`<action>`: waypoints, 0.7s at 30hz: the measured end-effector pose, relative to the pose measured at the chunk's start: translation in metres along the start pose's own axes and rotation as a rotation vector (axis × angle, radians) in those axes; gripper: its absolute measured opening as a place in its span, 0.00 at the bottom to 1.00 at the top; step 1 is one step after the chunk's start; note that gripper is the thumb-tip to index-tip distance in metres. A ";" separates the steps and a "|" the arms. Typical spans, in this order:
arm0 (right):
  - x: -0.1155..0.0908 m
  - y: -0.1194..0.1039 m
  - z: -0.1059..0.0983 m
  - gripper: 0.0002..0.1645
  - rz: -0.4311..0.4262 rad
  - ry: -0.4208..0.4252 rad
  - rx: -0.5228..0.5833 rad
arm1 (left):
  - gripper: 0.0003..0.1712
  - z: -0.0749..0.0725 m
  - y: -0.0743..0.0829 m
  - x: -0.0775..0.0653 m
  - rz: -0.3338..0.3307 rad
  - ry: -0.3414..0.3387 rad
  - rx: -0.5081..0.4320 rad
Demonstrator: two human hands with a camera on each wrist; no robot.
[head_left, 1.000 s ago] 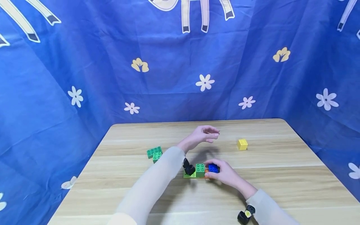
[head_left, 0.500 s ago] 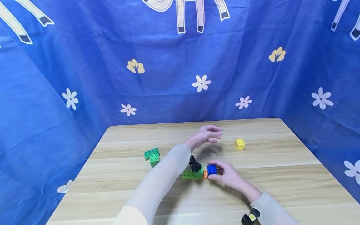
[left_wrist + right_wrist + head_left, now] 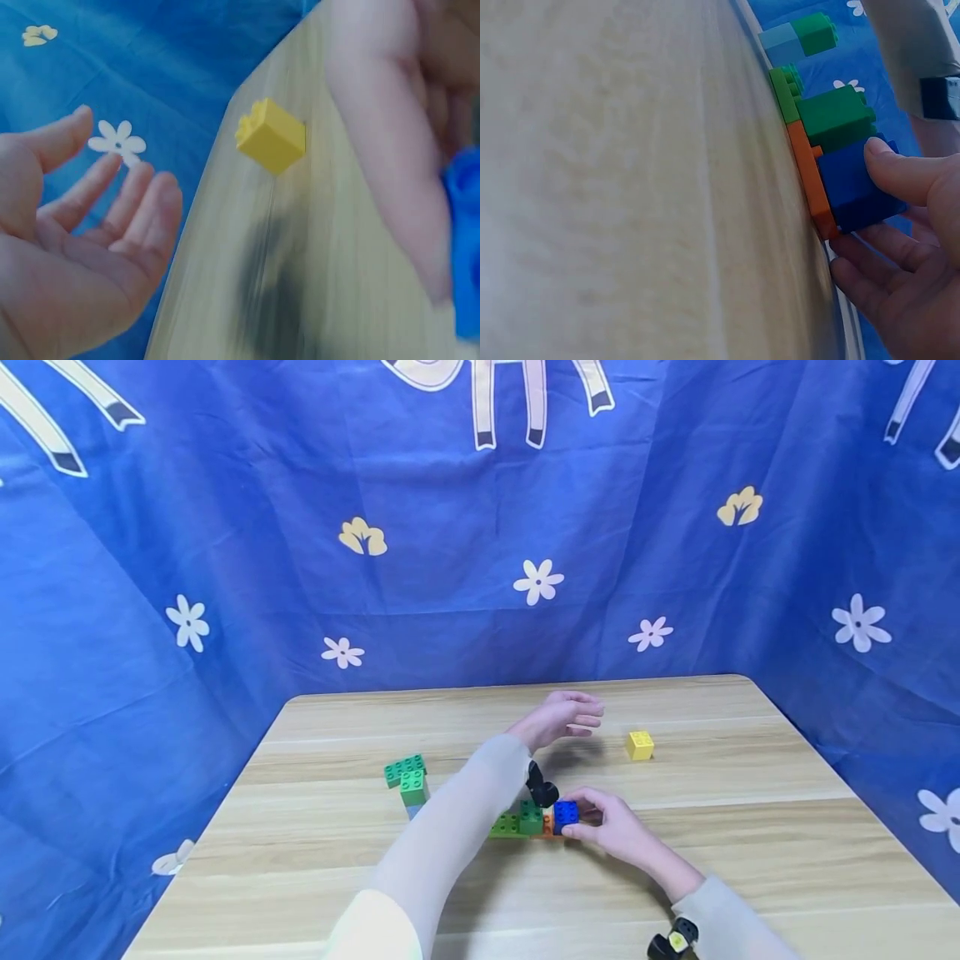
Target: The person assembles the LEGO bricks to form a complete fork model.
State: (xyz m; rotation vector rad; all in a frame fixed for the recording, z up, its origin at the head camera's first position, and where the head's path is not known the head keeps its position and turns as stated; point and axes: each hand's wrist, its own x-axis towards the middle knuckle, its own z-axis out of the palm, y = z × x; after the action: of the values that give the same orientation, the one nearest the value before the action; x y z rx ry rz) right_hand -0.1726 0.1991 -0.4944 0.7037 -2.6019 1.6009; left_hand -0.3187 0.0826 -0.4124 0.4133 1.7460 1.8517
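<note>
1. One bare right hand pinches a blue, block-shaped, studded plastic brick: thumb on the near side, fingers round the far side, spread only as wide as the brick.
2. Blue brick position: studs up, on the right-hand end of an orange, flat plastic brick. Cannot tell whether it is fully seated.
3. Technique (judgement): the step in hand looks like seating the blue brick. Square its sides to the orange brick, then press straight down over the middle of the studs; pushing from one edge could tip it. Light side pressure should suffice.
4. Adjoining: the orange brick meets a light-green, flat plastic brick end to end. One green, block-shaped plastic brick appears to bridge the joint. Orange studs show between it and the blue brick; that gap serves as an alignment check.
5. Left hand: raised beyond the row, fingers loosely extended, thumb apart, holding nothing. Judgement: it could steady the flat bricks during pressing.
6. Farther out: a yellow, cube-like plastic brick lies past the left hand's fingertips. At far left, a bright-green plastic brick tops a light-blue plastic brick, with a dark-green, oblong plastic brick just behind. All rest on a pale wood-grained table.
</note>
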 end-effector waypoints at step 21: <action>0.000 0.005 -0.003 0.22 0.041 0.041 -0.014 | 0.21 0.076 -0.016 0.033 -0.111 0.257 0.295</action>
State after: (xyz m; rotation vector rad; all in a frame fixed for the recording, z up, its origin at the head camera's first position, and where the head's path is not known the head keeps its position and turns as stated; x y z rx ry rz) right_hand -0.1748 0.2036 -0.4969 0.6142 -2.6125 1.5878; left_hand -0.2986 0.1636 -0.4251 0.1894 2.1807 1.6305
